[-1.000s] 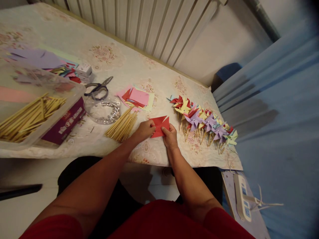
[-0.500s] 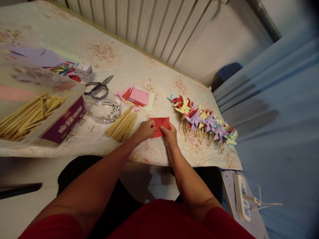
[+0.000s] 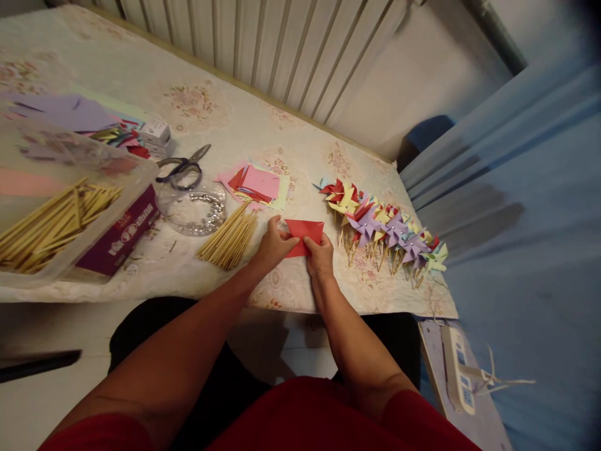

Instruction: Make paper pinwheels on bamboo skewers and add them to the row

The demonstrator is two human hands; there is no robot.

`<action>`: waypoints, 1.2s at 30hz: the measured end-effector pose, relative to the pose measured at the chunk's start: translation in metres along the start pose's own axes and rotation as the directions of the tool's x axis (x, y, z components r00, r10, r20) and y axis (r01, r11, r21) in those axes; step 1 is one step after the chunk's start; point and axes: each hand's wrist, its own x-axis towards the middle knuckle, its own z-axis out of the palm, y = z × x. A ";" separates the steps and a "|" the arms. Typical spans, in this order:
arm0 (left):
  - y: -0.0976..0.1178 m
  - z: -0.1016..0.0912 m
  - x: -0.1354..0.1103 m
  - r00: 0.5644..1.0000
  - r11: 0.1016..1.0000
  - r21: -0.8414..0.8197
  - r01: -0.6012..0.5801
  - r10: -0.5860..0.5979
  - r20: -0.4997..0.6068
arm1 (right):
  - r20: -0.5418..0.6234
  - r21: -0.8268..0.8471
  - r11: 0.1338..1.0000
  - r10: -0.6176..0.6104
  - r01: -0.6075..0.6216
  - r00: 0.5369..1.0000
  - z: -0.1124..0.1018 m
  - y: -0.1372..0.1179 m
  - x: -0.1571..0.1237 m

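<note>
Between my two hands is a square of red paper (image 3: pixel 304 229), held just above the floral tablecloth near the front edge. My left hand (image 3: pixel 273 243) grips its left side, thumb on top and index finger raised off the sheet. The right side is pinched by my right hand (image 3: pixel 322 253), its thumb pressing near the middle. Left of my left hand lies a fan of thin wooden sticks (image 3: pixel 229 241). Behind it rests a pile of coloured paper squares (image 3: pixel 260 183). To the right, several finished paper pinwheels (image 3: pixel 369 225) on sticks lie in a row.
A clear plastic box (image 3: pixel 136 181) full of sticks stands at the left. Beside it are scissors (image 3: pixel 185 172) and a round clear dish (image 3: pixel 201 210) of shiny small fasteners. Paper scraps (image 3: pixel 70 113) lie behind the box. A power strip (image 3: pixel 457 369) sits low at the right.
My left hand has shifted its grip on the red paper: its thumb now lies nearer the middle and its index finger is lifted. The paper has tilted slightly.
</note>
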 end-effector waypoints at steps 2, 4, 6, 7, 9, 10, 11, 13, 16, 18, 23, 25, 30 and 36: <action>0.001 0.000 0.000 0.994 0.993 -0.111 0.045 -0.034 0.101 | -0.003 0.035 0.999 0.013 -0.013 1.000 0.001 -0.002 -0.001; 0.001 0.000 0.000 0.978 0.980 -0.189 0.066 -0.026 0.207 | -0.006 0.058 0.998 0.030 -0.029 1.000 0.003 -0.004 -0.001; 0.001 0.000 0.000 0.972 0.978 -0.196 0.076 -0.029 0.235 | -0.006 0.065 0.997 0.039 -0.038 0.999 0.004 -0.006 -0.001; 0.001 0.000 0.000 0.974 0.979 -0.188 0.078 -0.035 0.222 | -0.006 0.067 0.997 0.041 -0.040 0.999 0.004 -0.006 -0.002; -0.001 0.001 0.001 0.979 0.980 -0.181 0.078 -0.040 0.202 | -0.008 0.072 0.997 0.043 -0.042 0.999 0.005 -0.007 -0.002; -0.003 0.002 0.002 0.979 0.980 -0.187 0.072 -0.034 0.202 | -0.009 0.073 0.996 0.044 -0.043 0.999 0.005 -0.007 -0.002; -0.004 0.002 0.003 0.978 0.979 -0.194 0.064 -0.023 0.205 | -0.009 0.071 0.997 0.044 -0.043 0.999 0.006 -0.007 -0.003; -0.007 0.004 0.004 0.979 0.978 -0.200 0.052 -0.011 0.202 | -0.003 0.062 0.997 0.039 -0.039 0.999 0.007 -0.007 -0.003; -0.006 0.005 0.003 0.985 0.980 -0.191 0.049 -0.016 0.170 | 0.016 0.053 0.998 0.022 -0.023 1.000 0.009 -0.006 -0.004; -0.004 0.005 0.002 0.989 0.983 -0.177 0.051 -0.025 0.146 | 0.016 0.057 0.998 0.019 -0.020 1.000 0.010 -0.006 -0.004; 0.002 0.006 -0.001 0.995 0.990 -0.118 0.074 -0.066 0.071 | 0.018 0.060 0.998 0.023 -0.024 1.000 0.011 -0.005 -0.005; 0.003 0.006 -0.002 0.996 0.991 -0.110 0.077 -0.071 0.056 | 0.026 0.055 0.998 0.031 -0.032 0.999 0.010 -0.005 -0.005; 0.003 0.006 -0.002 0.996 0.992 -0.102 0.080 -0.077 0.040 | 0.040 0.067 0.997 0.040 -0.043 0.998 0.010 -0.007 -0.006; 0.002 0.006 -0.001 0.996 0.987 -0.131 0.088 -0.086 0.022 | 0.054 0.077 0.995 0.050 -0.055 0.997 0.012 -0.011 -0.009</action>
